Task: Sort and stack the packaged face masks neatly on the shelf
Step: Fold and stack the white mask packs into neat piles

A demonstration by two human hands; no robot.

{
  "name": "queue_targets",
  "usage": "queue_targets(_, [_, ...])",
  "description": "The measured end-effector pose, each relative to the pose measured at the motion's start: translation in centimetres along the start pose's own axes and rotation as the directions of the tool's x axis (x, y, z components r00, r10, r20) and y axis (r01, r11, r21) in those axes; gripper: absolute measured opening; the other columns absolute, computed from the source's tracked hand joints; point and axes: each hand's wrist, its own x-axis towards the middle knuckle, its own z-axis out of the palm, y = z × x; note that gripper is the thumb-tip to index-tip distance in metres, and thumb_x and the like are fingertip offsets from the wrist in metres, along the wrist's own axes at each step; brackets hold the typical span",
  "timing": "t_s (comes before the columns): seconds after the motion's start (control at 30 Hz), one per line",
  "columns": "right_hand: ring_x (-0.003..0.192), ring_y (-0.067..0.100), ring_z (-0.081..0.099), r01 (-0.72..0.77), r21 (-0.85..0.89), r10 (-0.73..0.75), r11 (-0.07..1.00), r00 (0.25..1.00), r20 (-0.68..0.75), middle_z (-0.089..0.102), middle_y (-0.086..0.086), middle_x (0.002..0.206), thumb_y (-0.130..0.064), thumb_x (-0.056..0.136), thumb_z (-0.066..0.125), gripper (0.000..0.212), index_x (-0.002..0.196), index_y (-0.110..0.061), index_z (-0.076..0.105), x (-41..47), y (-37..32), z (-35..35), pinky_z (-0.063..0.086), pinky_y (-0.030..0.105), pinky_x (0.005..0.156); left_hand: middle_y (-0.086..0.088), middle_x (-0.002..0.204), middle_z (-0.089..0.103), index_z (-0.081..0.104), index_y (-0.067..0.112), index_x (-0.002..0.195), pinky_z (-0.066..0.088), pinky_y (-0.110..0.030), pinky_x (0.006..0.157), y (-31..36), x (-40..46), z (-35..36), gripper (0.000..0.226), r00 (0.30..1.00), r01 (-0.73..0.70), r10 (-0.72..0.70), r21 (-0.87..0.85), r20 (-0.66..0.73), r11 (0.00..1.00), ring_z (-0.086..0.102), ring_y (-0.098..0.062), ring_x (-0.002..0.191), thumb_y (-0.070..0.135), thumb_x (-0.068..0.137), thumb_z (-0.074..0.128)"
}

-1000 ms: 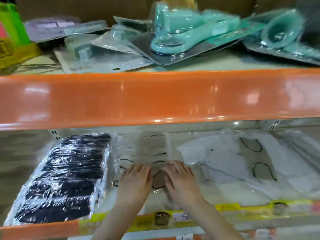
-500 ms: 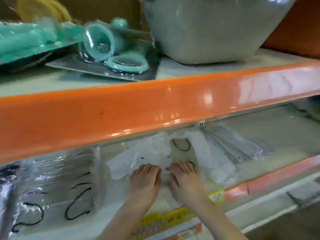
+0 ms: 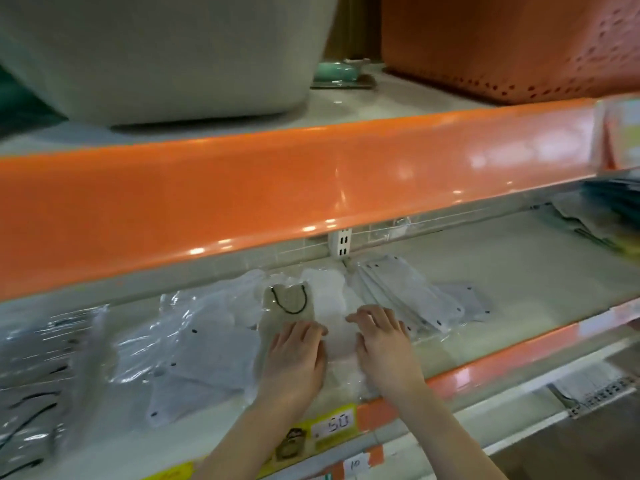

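We see the packaged white masks (image 3: 332, 306) on the lower shelf (image 3: 502, 271), between a grey pack (image 3: 194, 362) and a fanned stack (image 3: 408, 296). Left hand (image 3: 294, 355) and right hand (image 3: 384, 344) press flat on them, fingers extended, grasping nothing.

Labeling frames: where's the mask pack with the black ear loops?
Head view, lower shelf centre: the mask pack with black ear loops lies flat just beyond the left hand, left of the fanned grey mask packs.
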Motion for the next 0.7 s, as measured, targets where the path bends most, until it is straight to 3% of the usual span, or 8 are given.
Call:
queue_targets(0.13, [0.094,0.027,0.061,-0.052,-0.024,0.052,0.998,0.999,0.012,0.061,0.002,0.106,0.001,0.060,0.069,0.046,0.100,-0.020,0.067,0.6,3.8,-1.4,0.052,0.040,0.070,0.005,0.095,0.063,0.065,0.018,0.092,0.052,-0.032,0.071,2.8,1.4,1.9,0.018,0.997,-0.073,0.072,-0.032,-0.022,0.997,0.049,-0.014,0.099,0.016,0.074,0.061])
queue_targets(0.23, [0.102,0.030,0.060,-0.111,-0.039,0.114,0.993,0.991,0.066,0.060,0.005,0.115,-0.023,0.063,0.071,0.044,0.106,-0.018,0.065,0.9,6.3,-2.4,0.050,0.042,0.081,0.004,0.113,0.061,0.064,0.016,0.104,0.042,-0.037,0.094,5.2,3.1,3.1,0.022,0.994,-0.096,0.096,-0.012,0.057,0.995,0.048,-0.022,0.122,0.017,0.085,0.052])
queue_targets(0.33, [0.122,0.035,0.049,-0.178,-0.049,0.183,0.983,0.972,0.148,0.050,0.010,0.134,-0.034,0.069,0.067,0.062,0.126,-0.014,0.056,1.4,8.3,-3.1,0.038,0.046,0.101,0.003,0.141,0.045,0.054,0.016,0.127,0.020,-0.033,0.111,7.3,4.8,4.3,0.034,0.979,-0.101,0.099,0.006,0.178,0.995,0.023,-0.021,0.142,0.026,0.099,0.039])
queue_targets(0.4, [0.134,0.029,0.034,-0.239,-0.062,0.247,0.969,0.944,0.220,0.036,0.007,0.145,-0.041,0.081,0.061,0.067,0.140,-0.017,0.040,1.9,8.8,-3.4,0.025,0.040,0.110,0.001,0.137,0.048,0.055,0.017,0.125,0.027,-0.038,0.107,8.1,5.5,5.0,0.031,0.978,-0.097,0.086,0.051,0.191,0.994,0.032,-0.025,0.138,0.026,0.096,0.047])
queue_targets(0.47, [0.135,0.027,0.030,-0.290,-0.056,0.295,0.955,0.929,0.224,0.032,0.005,0.145,-0.047,0.087,0.054,0.067,0.143,-0.019,0.032,2.5,8.8,-3.2,0.021,0.037,0.110,-0.001,0.126,0.056,0.059,0.016,0.119,0.039,-0.041,0.095,8.2,5.7,5.7,0.031,0.986,-0.060,0.050,0.057,0.160,0.997,0.049,-0.029,0.124,0.027,0.090,0.056])
queue_targets(0.53, [0.133,0.029,0.030,-0.336,-0.086,0.347,0.938,0.905,0.247,0.034,0.007,0.144,-0.053,0.089,0.048,0.067,0.143,-0.019,0.029,3.2,8.6,-3.0,0.023,0.039,0.109,0.000,0.126,0.054,0.056,0.016,0.123,0.038,-0.040,0.093,7.9,5.9,5.9,0.034,0.988,-0.005,-0.019,0.154,0.153,0.988,0.050,-0.027,0.119,0.031,0.093,0.048])
queue_targets(0.63, [0.135,0.034,0.028,-0.381,-0.203,0.429,0.902,0.843,0.324,0.032,0.014,0.145,-0.068,0.085,0.042,0.082,0.145,-0.016,0.022,4.5,7.8,-2.6,0.023,0.046,0.109,0.002,0.108,0.059,0.061,0.017,0.106,0.043,-0.038,0.080,7.6,5.8,5.1,0.033,0.988,0.038,-0.071,0.233,0.138,0.972,0.058,-0.024,0.100,0.036,0.093,0.037])
queue_targets(0.7, [0.138,0.037,0.023,-0.384,-0.279,0.468,0.880,0.802,0.370,0.025,0.019,0.149,-0.075,0.081,0.040,0.093,0.147,-0.016,0.015,5.2,7.3,-2.3,0.021,0.051,0.110,0.004,0.118,0.052,0.052,0.020,0.115,0.036,-0.034,0.089,7.2,5.9,5.0,0.031,0.975,0.080,-0.132,0.270,0.178,0.959,0.047,-0.020,0.109,0.036,0.100,0.030])
